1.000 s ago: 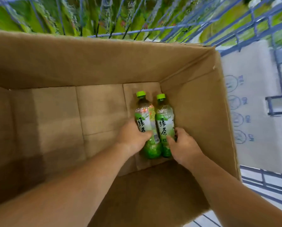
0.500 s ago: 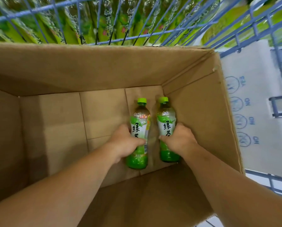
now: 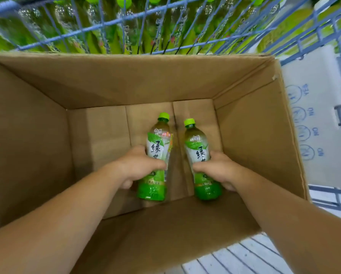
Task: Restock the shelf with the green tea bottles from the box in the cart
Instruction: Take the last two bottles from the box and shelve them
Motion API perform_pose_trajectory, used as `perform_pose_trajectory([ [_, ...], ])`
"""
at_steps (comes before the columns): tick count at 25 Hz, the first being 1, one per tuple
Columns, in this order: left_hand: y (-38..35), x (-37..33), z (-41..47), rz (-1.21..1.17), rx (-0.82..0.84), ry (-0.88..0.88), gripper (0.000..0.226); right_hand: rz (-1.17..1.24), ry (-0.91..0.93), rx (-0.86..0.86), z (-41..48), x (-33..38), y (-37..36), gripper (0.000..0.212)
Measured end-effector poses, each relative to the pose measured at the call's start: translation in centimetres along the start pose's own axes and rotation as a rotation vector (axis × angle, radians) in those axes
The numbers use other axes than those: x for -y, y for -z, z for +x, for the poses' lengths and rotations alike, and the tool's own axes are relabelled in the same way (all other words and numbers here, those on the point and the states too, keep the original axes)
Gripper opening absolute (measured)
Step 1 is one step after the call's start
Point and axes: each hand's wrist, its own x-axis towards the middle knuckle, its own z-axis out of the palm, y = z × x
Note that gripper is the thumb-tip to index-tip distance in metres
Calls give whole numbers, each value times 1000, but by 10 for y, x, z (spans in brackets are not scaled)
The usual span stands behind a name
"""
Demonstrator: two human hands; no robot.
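Two green tea bottles with green caps and white-green labels are inside the open cardboard box. My left hand grips the left bottle around its middle. My right hand grips the right bottle the same way. Both bottles are raised off the box floor, caps pointing away from me, a gap between them. No other bottle shows in the box.
The box sits in a blue wire cart. Through the cart's front mesh I see rows of green tea bottles on the shelf. A flat white carton with blue print lies to the right of the box.
Both hands closed on the bottles where they stood side by side at the box's right corner, then lifted them up and apart.
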Motion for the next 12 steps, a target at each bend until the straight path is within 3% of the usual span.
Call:
perform_pose_trajectory([
  [3,22,0,-31,-7,-12,-32,18,26,43,-19,-34,17,-17,41],
  [7,56,-5,-87,1,-40,-71,19,117,118,-61,-96,46,-36,23],
  [12,97,-13,-181,5,-56,-203,19,199,225,-128,-191,80,-52,19],
])
